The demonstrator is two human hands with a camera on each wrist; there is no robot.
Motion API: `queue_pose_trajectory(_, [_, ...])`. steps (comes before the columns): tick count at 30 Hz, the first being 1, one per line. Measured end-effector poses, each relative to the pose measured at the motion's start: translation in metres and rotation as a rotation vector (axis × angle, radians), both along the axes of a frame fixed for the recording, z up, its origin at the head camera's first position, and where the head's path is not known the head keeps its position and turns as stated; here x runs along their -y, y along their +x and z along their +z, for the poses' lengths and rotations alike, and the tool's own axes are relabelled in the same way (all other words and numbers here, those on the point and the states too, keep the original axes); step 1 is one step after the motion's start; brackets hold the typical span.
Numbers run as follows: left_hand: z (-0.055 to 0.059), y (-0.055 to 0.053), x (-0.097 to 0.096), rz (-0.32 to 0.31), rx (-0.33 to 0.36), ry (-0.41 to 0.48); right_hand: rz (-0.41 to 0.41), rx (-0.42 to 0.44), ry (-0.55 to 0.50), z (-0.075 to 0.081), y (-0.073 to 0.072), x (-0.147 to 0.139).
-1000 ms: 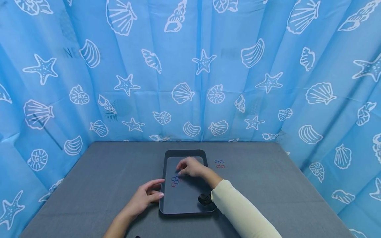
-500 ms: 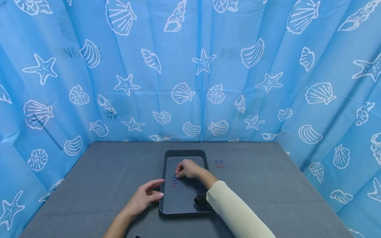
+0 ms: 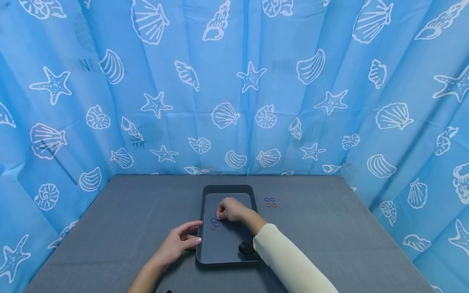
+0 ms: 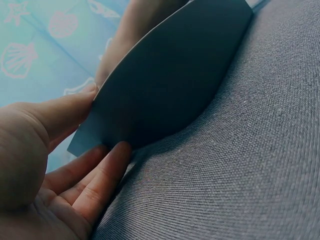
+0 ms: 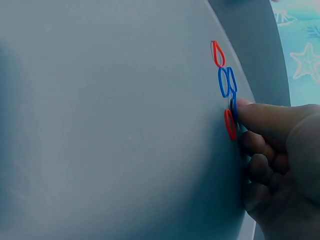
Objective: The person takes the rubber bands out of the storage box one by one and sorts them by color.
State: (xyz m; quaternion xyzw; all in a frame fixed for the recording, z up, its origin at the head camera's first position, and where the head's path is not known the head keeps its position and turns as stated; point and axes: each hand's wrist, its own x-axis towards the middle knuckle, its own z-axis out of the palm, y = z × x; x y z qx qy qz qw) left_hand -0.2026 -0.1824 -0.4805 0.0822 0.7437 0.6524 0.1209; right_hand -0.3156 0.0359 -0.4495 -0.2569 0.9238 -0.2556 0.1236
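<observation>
While the right hand [image 3: 231, 209], thumb and fingers together, pinches a blue band [image 5: 235, 104] at the floor of the tray [image 3: 220, 249] and the left hand [image 3: 177, 241], fingers parted, touches its wall, light pressure should spare the neighbouring red band [image 5: 228, 125].

Tray [image 3: 227, 248] at the hands [image 3: 178, 241] [image 3: 230, 209] looks smooth and matt, can't tell if plastic or metal. Worktop [image 4: 240, 150] around them is coarse woven cloth, curtain [image 3: 242, 134] beyond them smooth thin fabric.

Pale cream right sleeve [image 3: 293, 260], rounded black wrist camera [image 3: 246, 248], bare left forearm [image 3: 148, 272], 2 bare hands [image 3: 176, 245] [image 3: 231, 209]
</observation>
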Motion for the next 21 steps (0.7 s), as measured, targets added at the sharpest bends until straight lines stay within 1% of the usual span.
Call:
queue_pose_trajectory(4, [0.001,0.001,0.000,-0.003,0.001,0.003,0.011,-0.001,0.008,-0.001,-0.001,0.000])
queue_pose_trajectory(8, [0.002,0.002,0.000,-0.003,0.002,0.008,0.033,-0.009,-0.007,0.001,-0.002,-0.001])
queue_pose_trajectory(13, [0.002,0.002,0.000,-0.002,0.001,0.008,0.025,-0.004,-0.059,0.007,-0.001,-0.004])
queue_pose_trajectory(17, [0.002,0.002,-0.001,0.003,-0.001,0.001,0.028,-0.027,-0.096,0.013,-0.002,-0.008])
queue_pose_trajectory(21, [0.002,0.002,-0.001,0.009,0.001,-0.008,0.034,-0.059,-0.110,0.017,-0.004,-0.012])
